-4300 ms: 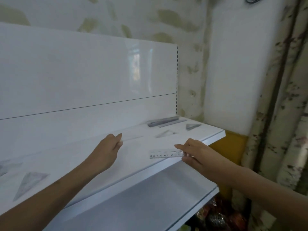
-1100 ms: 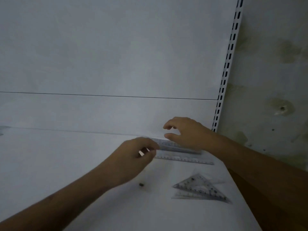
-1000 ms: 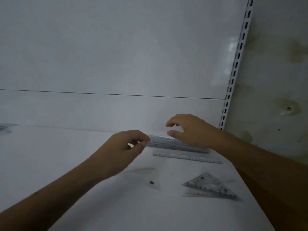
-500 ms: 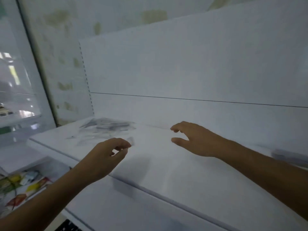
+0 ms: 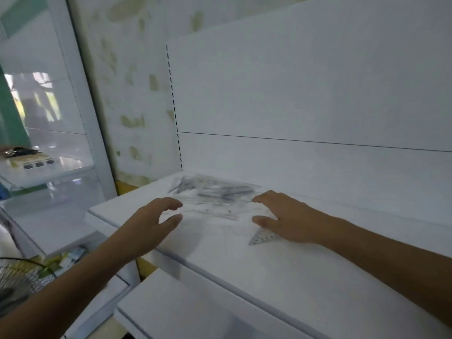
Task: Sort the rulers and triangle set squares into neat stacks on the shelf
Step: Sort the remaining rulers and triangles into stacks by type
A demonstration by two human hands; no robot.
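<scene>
Both hands over white shelf point(image 5: 244, 270), left end. Left hand point(image 5: 146, 228) hovers at the shelf's front edge, fingers and thumb loosely curved, holding nothing. Right hand point(image 5: 291, 218) spread with fingers extended, palm over a clear triangle set square point(image 5: 263, 238) whose corner sticks out below the thumb; contact unclear. Between and behind the hands, a blurred pile of clear rulers and set squares point(image 5: 215, 192) near the back panel point(image 5: 305, 94). Lower shelf point(image 5: 186, 311) beneath. Glass display case point(image 5: 44, 118) on left.

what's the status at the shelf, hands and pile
Left hand open, hovering, no grip. Right hand open over a clear set square. Jumbled pile of rulers and set squares unsorted on the shelf. Nothing blocking.
</scene>
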